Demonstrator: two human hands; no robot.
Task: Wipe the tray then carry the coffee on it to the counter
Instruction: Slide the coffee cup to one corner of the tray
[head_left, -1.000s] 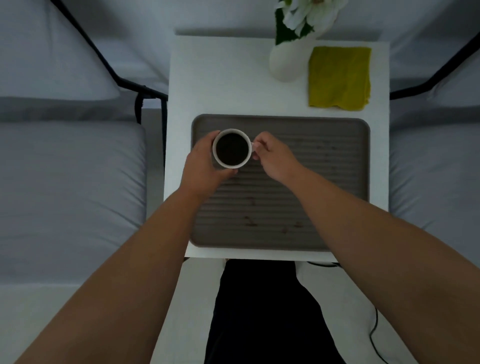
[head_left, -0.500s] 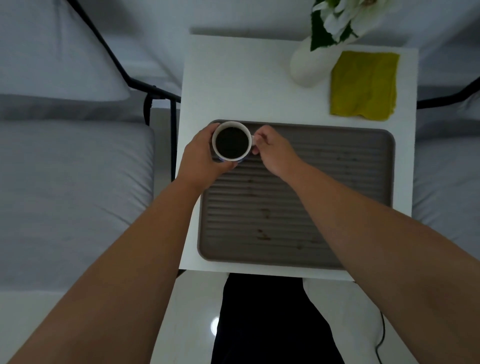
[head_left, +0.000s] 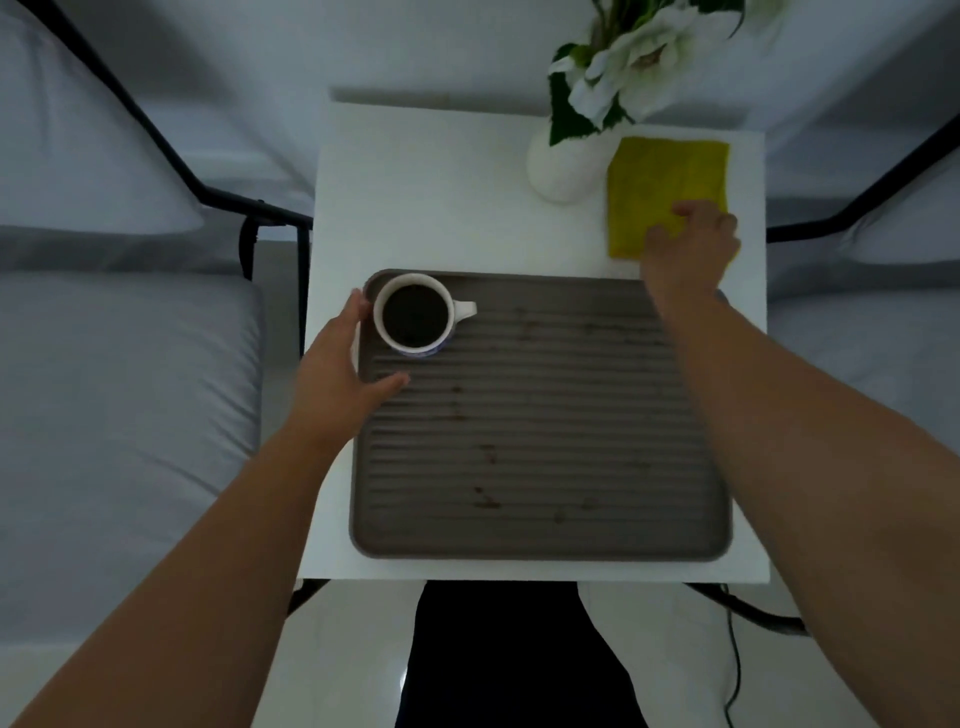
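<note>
Right hand (head_left: 688, 249) lay on the near edge of the yellow cloth (head_left: 662, 189), far-right of the tray (head_left: 545, 540); grip not visibly closed. Left hand (head_left: 337, 374), open, rested beside the coffee mug (head_left: 415, 317) at the tray's far-left corner.

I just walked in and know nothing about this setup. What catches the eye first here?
A white cup of black coffee stands in the far left corner of a ribbed grey tray speckled with brown stains. The left hand rests open at the tray's left edge, just beside the cup. The right hand lies on a yellow cloth beyond the tray, beside a white vase of flowers.
</note>
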